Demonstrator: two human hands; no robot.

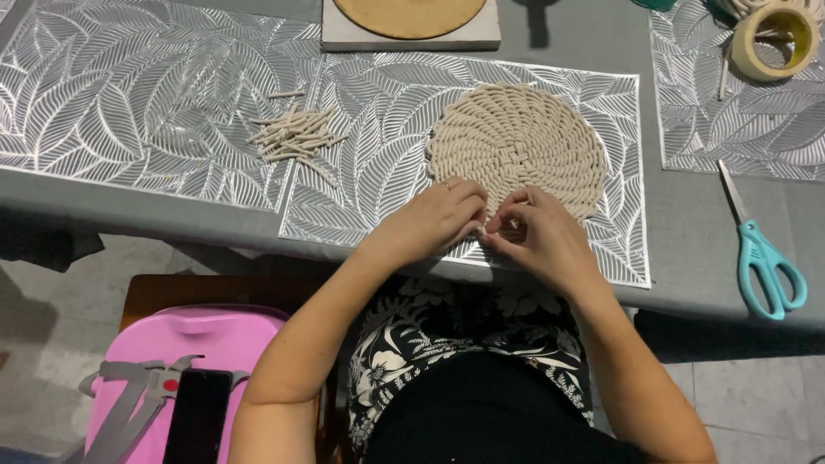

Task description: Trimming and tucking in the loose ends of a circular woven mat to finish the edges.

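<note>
The woven disc (518, 148) lies on a silver leaf mat (378, 120), its near rim close to the worktop (129, 206) edge; bare mat lies left of the disc, up to a pile of cord pieces (295, 136). Scissors (765, 258) lie well right of the disc. The disc is round, beige, of coiled cord. Left hand (438, 219) and right hand (537, 232) meet at its near rim, fingers curled, pinching the cord there.

Bare arms; black-and-white floral top; perhaps a ring on left hand (443, 219).

woven disc (518, 146): 1 | scissors (765, 258): 1 | tape roll (776, 39): 1 | hands: 2
</note>
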